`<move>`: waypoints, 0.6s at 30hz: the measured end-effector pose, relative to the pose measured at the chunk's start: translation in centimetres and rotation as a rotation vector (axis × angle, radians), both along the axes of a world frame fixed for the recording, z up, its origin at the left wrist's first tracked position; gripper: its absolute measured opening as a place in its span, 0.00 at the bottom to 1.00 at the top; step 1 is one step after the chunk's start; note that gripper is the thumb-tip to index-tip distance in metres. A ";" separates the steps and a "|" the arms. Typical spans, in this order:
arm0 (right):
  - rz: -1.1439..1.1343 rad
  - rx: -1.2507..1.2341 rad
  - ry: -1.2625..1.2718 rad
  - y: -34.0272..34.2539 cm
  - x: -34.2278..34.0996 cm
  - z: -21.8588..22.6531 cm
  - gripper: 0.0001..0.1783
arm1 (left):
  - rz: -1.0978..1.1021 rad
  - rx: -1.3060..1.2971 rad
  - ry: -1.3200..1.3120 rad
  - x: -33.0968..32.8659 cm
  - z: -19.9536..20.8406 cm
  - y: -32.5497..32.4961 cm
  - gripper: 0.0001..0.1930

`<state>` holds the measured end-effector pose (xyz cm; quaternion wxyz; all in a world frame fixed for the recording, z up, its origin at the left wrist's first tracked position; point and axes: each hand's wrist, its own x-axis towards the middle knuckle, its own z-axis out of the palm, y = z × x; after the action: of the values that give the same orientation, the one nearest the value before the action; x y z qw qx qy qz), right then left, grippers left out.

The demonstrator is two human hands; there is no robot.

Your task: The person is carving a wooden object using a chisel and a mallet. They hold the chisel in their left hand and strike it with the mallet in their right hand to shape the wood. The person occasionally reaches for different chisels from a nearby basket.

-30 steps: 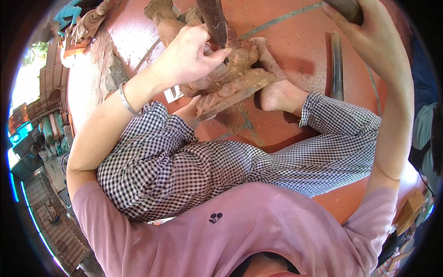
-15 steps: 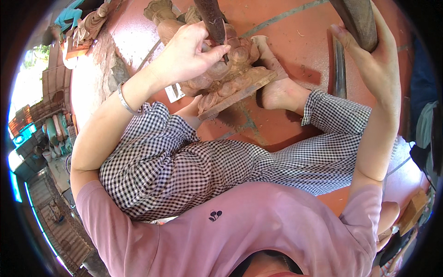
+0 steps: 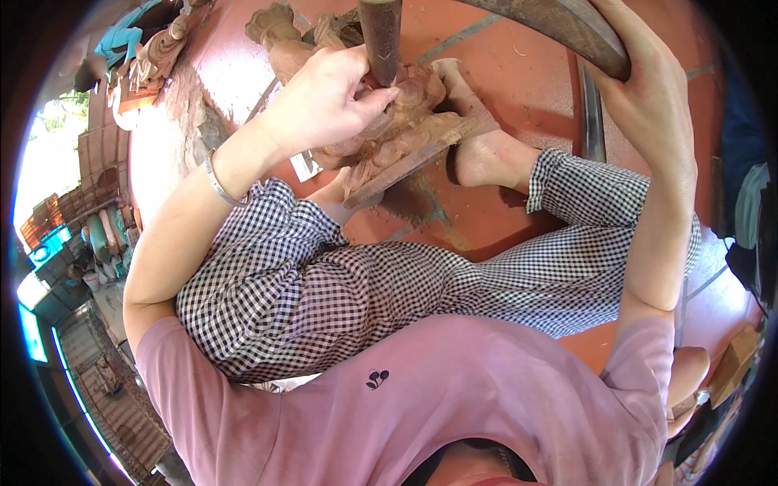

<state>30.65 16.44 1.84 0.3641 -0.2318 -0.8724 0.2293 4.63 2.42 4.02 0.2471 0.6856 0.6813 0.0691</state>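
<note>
My left hand (image 3: 312,105) is closed around a chisel (image 3: 381,44) with a dark, round wooden handle. Its lower end meets a carved wooden figure (image 3: 413,105), where my fingers hide the tip. The brown carving lies tilted between my feet, its flat base edge turned toward me. At the upper right, my right hand (image 3: 648,93) grips a thick wooden mallet (image 3: 567,28). This mallet slants up and left toward the top of the chisel; the picture's upper edge cuts off its far end, so contact cannot be made out.
A long dark bar (image 3: 593,113) lies on the red tiled floor (image 3: 510,223) right of the carving. A white card (image 3: 305,165) is by my left foot. Further left are a rough log (image 3: 198,113), another carved figure (image 3: 158,53) and a person in blue (image 3: 121,36).
The mallet has swung from upright at the right to a leftward slant toward the chisel. My right hand has shifted slightly left; the chisel now stands more upright.
</note>
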 end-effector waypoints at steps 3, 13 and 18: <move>-0.073 0.014 0.187 -0.2 -1.1 -1.6 0.37 | -0.066 0.056 0.008 0.0 -0.1 0.2 0.10; -0.231 0.095 0.096 -2.3 -1.5 0.0 0.38 | -0.022 -0.006 0.028 -0.2 -0.1 0.4 0.10; -0.130 0.052 0.096 -0.8 0.1 -0.5 0.37 | -0.032 0.038 -0.006 -0.2 -0.7 0.2 0.10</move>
<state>30.73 15.64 1.36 0.4257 -0.2671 -0.8427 0.1934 4.42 2.66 3.36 0.2369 0.7009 0.6679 0.0800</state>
